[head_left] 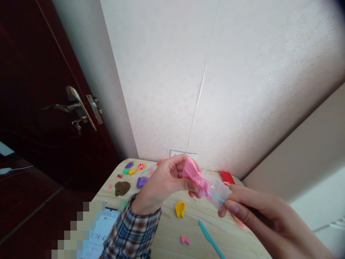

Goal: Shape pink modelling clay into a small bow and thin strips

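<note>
Right hand (258,208): closest thing to the camera, coming in from the near right. Thumb and fingers are pinching the end of a clear wrapper (221,188).
Blue bit: there's a thin light-blue strip (217,197) at the wrapper, running toward those fingertips. Stick or part of the bag? Can't tell, sorry.
Left hand (168,176): plaid sleeve (134,230), fingers curled around the pink dough (191,172) and gripping it.
Pink dough: held up over the table (167,233), between both hands. I'd call it about halfway unwrapped: the left end is bare, while the right end looks to be in or against the plastic, so that part's left.
Near side of table: pink bow (185,240), with a teal knife (211,238) to its right, neither being touched. Yellow lump (180,209) a little farther back.
Left side: brown coil (122,188), purple packet (142,182), phone (98,233) at the near edge.
Far right: red packet (227,177).
</note>
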{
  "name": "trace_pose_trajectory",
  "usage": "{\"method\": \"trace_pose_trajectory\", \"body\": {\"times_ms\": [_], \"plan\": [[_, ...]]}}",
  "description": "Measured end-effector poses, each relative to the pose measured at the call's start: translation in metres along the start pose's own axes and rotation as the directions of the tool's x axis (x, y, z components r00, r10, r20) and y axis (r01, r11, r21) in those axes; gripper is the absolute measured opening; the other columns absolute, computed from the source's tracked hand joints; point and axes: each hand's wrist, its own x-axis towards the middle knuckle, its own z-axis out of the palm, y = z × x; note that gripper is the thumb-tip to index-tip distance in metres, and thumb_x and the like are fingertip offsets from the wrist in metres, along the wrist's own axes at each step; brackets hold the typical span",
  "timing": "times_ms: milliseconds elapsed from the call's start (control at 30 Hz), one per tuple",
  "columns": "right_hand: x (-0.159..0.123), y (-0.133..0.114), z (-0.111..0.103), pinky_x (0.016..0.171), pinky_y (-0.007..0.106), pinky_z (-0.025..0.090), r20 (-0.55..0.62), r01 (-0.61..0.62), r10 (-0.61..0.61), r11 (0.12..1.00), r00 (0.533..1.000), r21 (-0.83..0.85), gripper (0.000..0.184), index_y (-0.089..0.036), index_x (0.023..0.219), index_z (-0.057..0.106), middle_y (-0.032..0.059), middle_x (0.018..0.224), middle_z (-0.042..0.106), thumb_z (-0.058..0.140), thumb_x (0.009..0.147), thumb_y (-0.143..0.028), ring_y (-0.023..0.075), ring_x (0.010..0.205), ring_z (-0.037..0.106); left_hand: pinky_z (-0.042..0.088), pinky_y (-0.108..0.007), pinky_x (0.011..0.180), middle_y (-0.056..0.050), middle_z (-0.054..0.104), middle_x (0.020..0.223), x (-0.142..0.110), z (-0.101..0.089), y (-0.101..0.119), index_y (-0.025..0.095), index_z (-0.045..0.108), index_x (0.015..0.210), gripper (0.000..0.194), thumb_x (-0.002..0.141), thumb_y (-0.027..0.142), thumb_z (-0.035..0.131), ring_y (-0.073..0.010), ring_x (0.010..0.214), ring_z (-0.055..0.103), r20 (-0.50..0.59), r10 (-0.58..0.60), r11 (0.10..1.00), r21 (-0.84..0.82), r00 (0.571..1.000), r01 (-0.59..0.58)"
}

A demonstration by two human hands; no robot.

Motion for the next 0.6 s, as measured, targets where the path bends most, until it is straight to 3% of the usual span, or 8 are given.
{"method": "trace_pose_trajectory", "body": {"times_ms": [200,600], "plan": [[0.002,0.0,0.005,0.045,0.022,0.038,0.037,-0.069,0.063,0.979,0.997,0.19,0.039,-0.025,0.061,0.066,-0.0004,0.052,0.056,0.05,0.084,-0.051,0.0127,0.05,0.047,0.044,-0.011,0.043,0.003,0.061,0.056,-0.003,0.0,-0.004,0.013,0.058,0.077,0.03,0.066,0.029,0.081,-0.0053,0.044,0.055,0.147,0.022,0.994,-0.107,0.989,-0.006],[0.004,-0.005,0.017,0.059,0.023,0.039,0.052,-0.07,0.051,0.871,0.997,0.486,0.035,-0.026,0.062,0.067,-0.0012,0.061,0.061,0.055,0.082,-0.052,0.0132,0.062,0.054,0.043,-0.011,0.044,0.003,0.061,0.057,-0.009,0.007,0.0,0.012,0.057,0.077,0.026,0.072,0.026,0.078,-0.0041,0.044,0.055,0.21,0.036,0.976,-0.218,0.977,0.011]]}}
